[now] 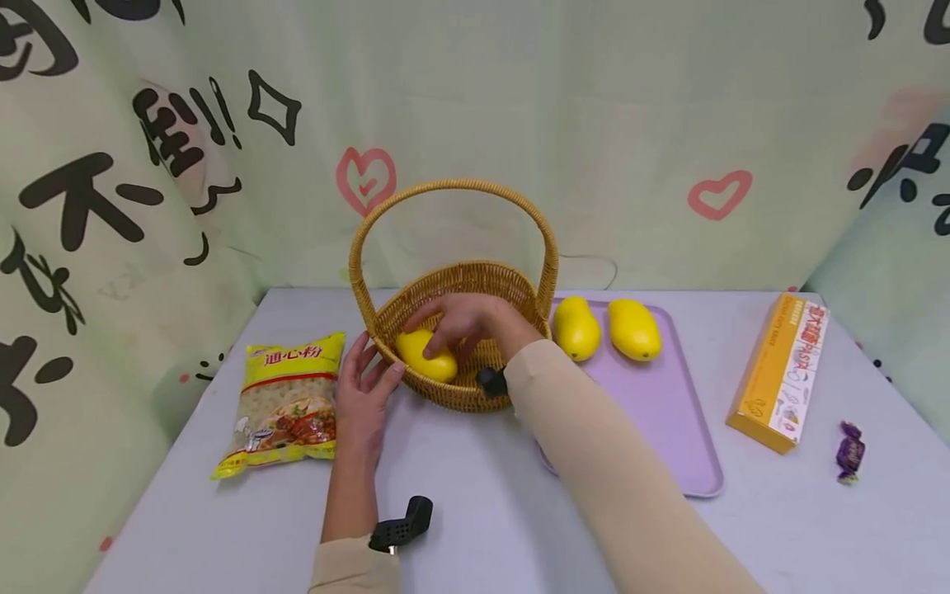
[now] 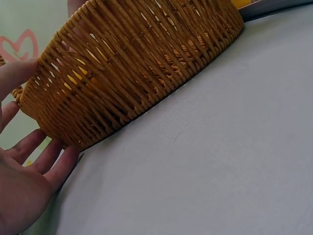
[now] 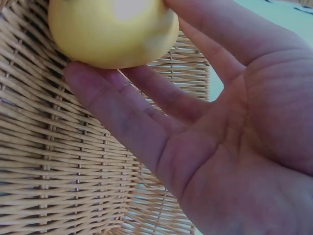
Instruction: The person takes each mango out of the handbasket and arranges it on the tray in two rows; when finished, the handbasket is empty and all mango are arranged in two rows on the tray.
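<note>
A wicker basket (image 1: 475, 279) with a tall arched handle stands at the back middle of the table. My left hand (image 1: 364, 400) holds its left end; in the left wrist view the thumb lies near the rim and the fingers touch the woven side. Inside the basket, my right hand (image 1: 469, 320) has thumb and fingers around a yellow mango (image 1: 426, 355), by the left wall. The right wrist view shows the fingertips against the mango's (image 3: 112, 34) underside. Two more mangoes lie on a purple tray (image 1: 668, 429): one mango (image 1: 576, 328) near the basket, another mango (image 1: 634, 330) beside it.
Left of the basket lies a yellow bag of pasta (image 1: 289, 404), close to my left hand. On the right are an orange pasta box (image 1: 779, 371) and a purple wrapped candy (image 1: 849, 452). A printed curtain (image 1: 623, 165) hangs behind the table.
</note>
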Available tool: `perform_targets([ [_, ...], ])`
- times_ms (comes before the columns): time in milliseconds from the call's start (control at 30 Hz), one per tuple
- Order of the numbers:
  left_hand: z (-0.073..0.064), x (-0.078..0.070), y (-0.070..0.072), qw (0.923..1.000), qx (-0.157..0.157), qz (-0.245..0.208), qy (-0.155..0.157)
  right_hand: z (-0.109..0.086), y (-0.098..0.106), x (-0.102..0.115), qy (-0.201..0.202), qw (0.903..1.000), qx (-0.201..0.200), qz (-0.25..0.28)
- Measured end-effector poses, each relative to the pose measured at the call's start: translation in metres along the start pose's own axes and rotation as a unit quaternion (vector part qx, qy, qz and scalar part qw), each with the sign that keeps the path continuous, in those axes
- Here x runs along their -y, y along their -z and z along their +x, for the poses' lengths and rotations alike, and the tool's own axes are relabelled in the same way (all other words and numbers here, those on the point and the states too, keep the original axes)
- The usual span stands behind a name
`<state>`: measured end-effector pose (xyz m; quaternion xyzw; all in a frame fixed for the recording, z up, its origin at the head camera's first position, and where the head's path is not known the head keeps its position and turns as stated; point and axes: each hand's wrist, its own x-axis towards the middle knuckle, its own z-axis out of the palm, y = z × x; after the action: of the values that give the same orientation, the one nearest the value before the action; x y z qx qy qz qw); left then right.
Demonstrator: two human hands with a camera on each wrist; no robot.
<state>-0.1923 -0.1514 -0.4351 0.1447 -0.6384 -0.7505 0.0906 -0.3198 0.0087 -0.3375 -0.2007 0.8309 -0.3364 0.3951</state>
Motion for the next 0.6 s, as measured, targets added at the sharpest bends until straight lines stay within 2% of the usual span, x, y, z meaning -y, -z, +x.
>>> perform_targets([
  [233, -0.001, -0.002, 0.0, 1.0, 0.002, 0.003, -0.004, -0.001, 0.004, -0.004, 0.025, 0.9995, -0.006, 0.018],
  [600, -0.001, -0.001, -0.001, 0.9999, -0.005, 0.008, 0.007, -0.017, 0.018, -0.002, 0.084, 0.9944, -0.042, 0.049],
])
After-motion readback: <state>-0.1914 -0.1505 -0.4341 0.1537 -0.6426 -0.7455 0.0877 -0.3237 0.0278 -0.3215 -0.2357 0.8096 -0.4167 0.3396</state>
